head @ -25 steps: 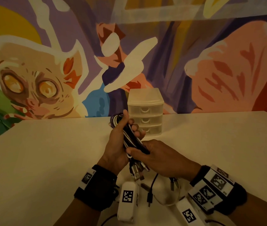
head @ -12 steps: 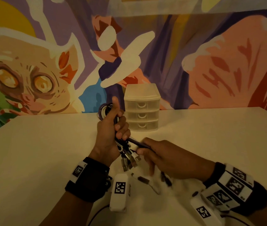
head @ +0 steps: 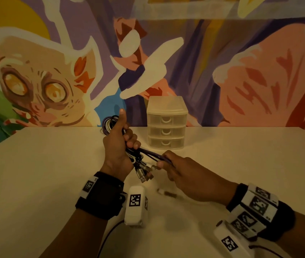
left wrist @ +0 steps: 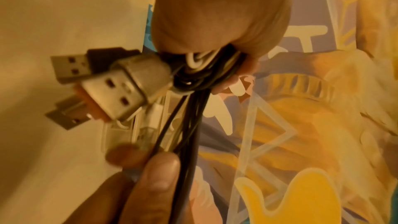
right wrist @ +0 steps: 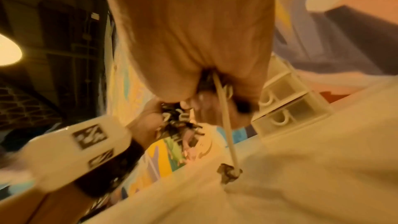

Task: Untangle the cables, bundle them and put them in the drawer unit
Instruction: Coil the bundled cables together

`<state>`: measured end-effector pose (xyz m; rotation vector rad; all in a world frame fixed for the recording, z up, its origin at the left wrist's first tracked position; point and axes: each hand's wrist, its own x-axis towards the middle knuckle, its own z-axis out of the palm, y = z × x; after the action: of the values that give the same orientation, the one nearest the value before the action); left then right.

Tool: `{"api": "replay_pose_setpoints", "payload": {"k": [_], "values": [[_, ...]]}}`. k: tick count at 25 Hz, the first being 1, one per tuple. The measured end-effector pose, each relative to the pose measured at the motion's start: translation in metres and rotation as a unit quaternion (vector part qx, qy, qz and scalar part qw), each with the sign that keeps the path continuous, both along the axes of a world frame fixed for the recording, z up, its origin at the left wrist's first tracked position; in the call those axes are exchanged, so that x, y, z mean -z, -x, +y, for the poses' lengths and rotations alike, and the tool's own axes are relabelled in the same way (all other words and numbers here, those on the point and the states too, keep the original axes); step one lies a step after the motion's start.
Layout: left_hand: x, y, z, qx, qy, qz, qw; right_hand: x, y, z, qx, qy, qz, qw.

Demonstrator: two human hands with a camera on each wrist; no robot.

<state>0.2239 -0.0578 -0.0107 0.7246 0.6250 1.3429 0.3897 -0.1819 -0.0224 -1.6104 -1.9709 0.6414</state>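
In front of the drawers (head: 167, 127), the right hand (head: 189, 175) pinches dark cords pulled from the cables (head: 138, 161). The left hand (head: 118, 146) grips that bunch tight above the table (head: 36, 174). No words can be read.

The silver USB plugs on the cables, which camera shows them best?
The left wrist view: the silver metal USB plugs fill the frame, sharp, just below the left hand gripping the cable bundle. The head view shows them small and dim. The right wrist view is blurred; no plug is clear there.
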Motion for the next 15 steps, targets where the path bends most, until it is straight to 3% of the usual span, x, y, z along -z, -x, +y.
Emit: {"api": "replay_pose_setpoints", "payload": {"k": [1,3,5,8,10,12,15], "values": [[0.000,0.001,0.001,-0.008,0.008,0.002,1.000,0.000,0.006,-0.001,0.002,-0.031,-0.079,0.996],[0.000,0.002,0.000,-0.027,0.023,0.011,0.999,0.004,0.017,-0.003,0.012,-0.108,-0.268,0.957],[-0.001,-0.002,-0.004,-0.052,0.027,0.035,0.998,0.011,0.025,-0.002,0.030,-0.118,-0.380,0.917],[0.002,-0.016,-0.017,-0.085,0.004,0.110,0.990,0.007,0.039,-0.008,0.023,-0.151,-0.452,0.879],[0.002,-0.018,-0.021,-0.099,-0.022,0.150,0.983,-0.013,0.045,-0.012,-0.038,-0.096,-0.466,0.879],[-0.003,-0.012,-0.019,-0.112,-0.025,0.160,0.980,-0.012,0.040,-0.009,-0.007,-0.111,-0.456,0.883],[-0.004,-0.006,-0.011,-0.143,-0.007,0.182,0.973,0.000,0.049,-0.014,0.039,-0.171,-0.478,0.861]]}}
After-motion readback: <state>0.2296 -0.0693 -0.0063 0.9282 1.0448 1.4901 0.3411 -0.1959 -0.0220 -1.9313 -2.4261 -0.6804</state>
